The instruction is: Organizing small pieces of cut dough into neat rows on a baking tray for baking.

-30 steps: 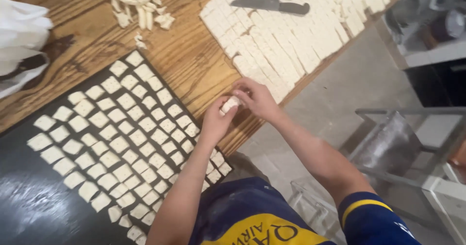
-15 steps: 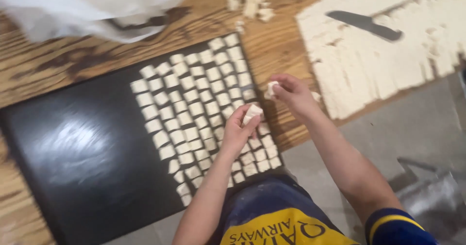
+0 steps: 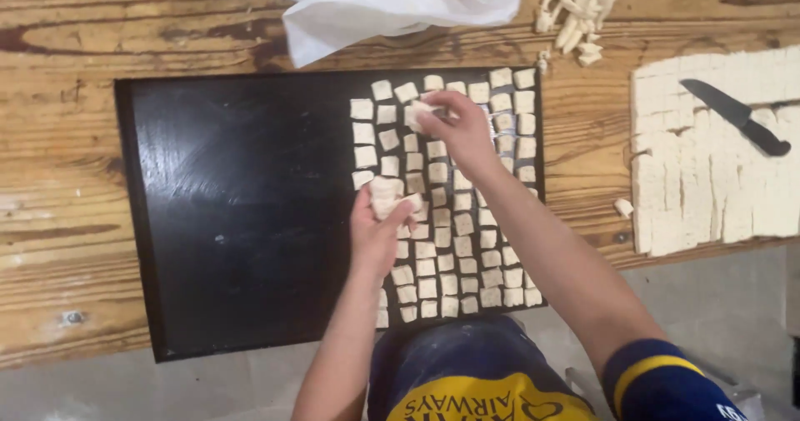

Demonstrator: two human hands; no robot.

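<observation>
Right hand moved up-tray, pinching pale dough square.

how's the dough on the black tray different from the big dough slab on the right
The dough squares on the tray are separate small pieces set in spaced rows; the dough slab is one wide sheet scored into a grid, its pieces touching. The squares lie on the black tray; the slab lies on the wooden table under a knife. Both are pale and flat.

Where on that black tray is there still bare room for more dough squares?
The left half of the black tray is bare, between its left rim and the dough squares. The right half is crowded with them, where the left hand and right hand each hold a piece.
</observation>
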